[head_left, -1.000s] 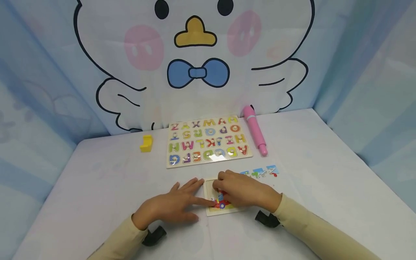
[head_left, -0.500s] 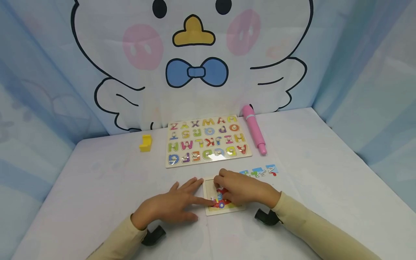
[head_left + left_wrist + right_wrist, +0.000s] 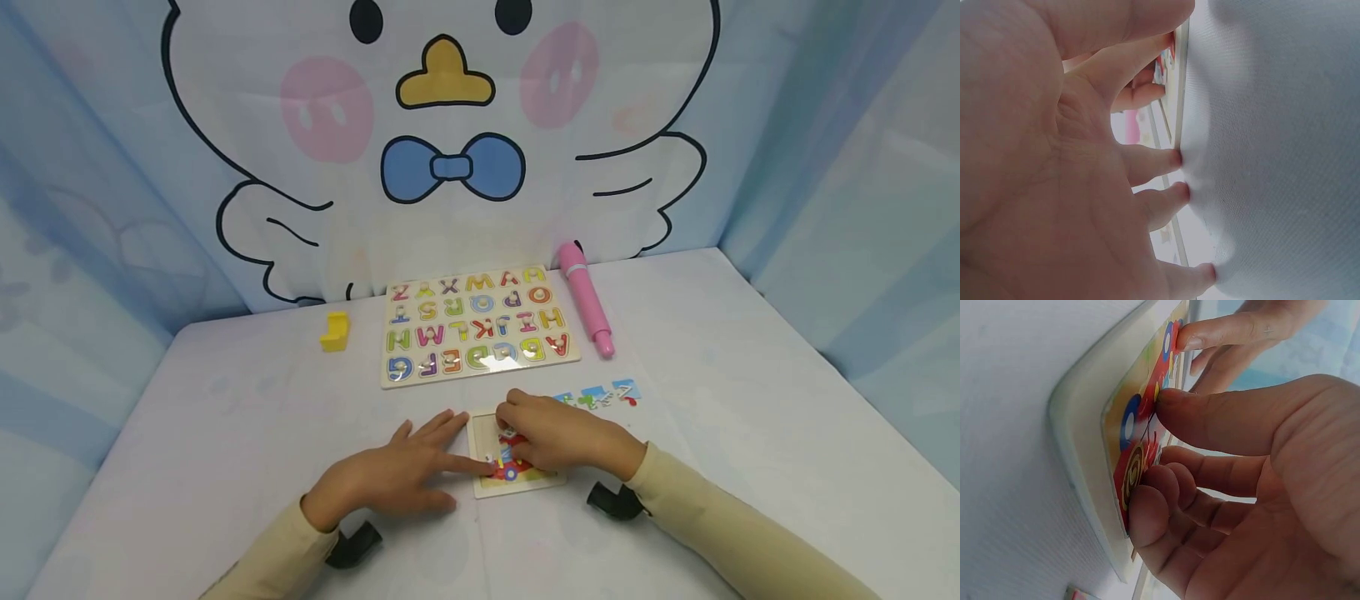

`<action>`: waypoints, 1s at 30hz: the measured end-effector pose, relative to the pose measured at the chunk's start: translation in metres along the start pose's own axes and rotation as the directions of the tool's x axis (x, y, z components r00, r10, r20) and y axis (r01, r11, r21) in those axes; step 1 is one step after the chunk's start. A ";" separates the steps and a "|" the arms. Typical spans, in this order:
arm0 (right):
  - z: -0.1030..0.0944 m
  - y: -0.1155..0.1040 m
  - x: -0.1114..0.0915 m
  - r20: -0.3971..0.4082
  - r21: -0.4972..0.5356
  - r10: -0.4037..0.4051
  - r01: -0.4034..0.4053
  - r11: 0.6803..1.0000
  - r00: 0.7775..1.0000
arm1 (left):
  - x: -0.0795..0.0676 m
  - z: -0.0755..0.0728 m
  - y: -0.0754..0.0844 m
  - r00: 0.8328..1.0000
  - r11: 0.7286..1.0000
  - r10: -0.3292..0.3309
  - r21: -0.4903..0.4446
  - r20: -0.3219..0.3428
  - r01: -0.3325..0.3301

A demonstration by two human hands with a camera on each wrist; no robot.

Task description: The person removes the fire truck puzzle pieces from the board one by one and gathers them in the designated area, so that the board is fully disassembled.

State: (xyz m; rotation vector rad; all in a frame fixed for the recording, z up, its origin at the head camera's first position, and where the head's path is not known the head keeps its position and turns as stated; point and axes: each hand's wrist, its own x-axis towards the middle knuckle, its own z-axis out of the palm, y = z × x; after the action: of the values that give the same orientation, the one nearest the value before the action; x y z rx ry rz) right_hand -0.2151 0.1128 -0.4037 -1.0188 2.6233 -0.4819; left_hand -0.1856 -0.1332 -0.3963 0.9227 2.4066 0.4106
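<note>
A small wooden jigsaw tray (image 3: 476, 490) lies between the hands, its lower part filled with pieces showing a red car (image 3: 498, 472). Bare wood shows at its upper left. My left hand (image 3: 397, 475) is spread flat beside it; the index fingertip presses on the car's left end, while other fingertips touch the cloth and the tray's side. Over the tray, my right hand (image 3: 566, 429) has curled fingers and its thumb (image 3: 1210, 419) against a jigsaw piece (image 3: 1159, 434) in the picture. The right hand hides much of the tray in the head view.
Several loose jigsaw pieces (image 3: 624, 388) lie beyond the right hand. Farther back are a wooden alphabet board (image 3: 468, 358), a pink pen-like stick (image 3: 588, 302) and a yellow block (image 3: 335, 332). A printed curtain (image 3: 453, 233) stands behind the table.
The right hand's fingertips have slid slightly to the right over the tray, uncovering more bare wood at upper left. The left hand keeps its place.
</note>
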 end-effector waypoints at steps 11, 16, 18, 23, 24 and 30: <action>0.000 0.001 -0.001 0.011 0.020 0.007 -0.007 1.000 1.000 | 0.001 0.001 -0.001 1.000 1.000 -0.009 -0.006 0.006 0.009; -0.001 0.002 0.000 0.013 0.041 0.006 -0.007 0.999 1.000 | 0.001 0.001 -0.001 1.000 1.000 -0.012 -0.001 0.009 0.012; -0.001 0.003 0.000 0.013 0.049 0.005 -0.005 0.999 1.000 | 0.001 0.001 -0.001 1.000 1.000 -0.013 -0.003 0.009 0.013; -0.002 0.005 0.001 0.017 0.091 0.010 -0.011 0.996 1.000 | 0.001 0.001 -0.001 1.000 1.000 -0.009 0.000 0.006 0.009; -0.003 0.006 0.001 0.017 0.101 0.009 -0.010 0.995 1.000 | 0.001 0.000 -0.001 1.000 1.000 -0.009 0.002 0.005 0.009; -0.006 0.013 0.003 0.017 0.175 -0.040 0.037 0.984 0.999 | 0.001 0.000 0.000 1.000 1.000 -0.013 0.001 0.004 0.013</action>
State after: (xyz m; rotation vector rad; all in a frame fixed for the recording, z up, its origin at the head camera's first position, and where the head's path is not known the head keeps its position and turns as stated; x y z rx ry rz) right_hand -0.2269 0.1211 -0.4041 -1.0134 2.4954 -0.6929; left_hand -0.1865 -0.1323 -0.3972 0.9073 2.4081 0.4029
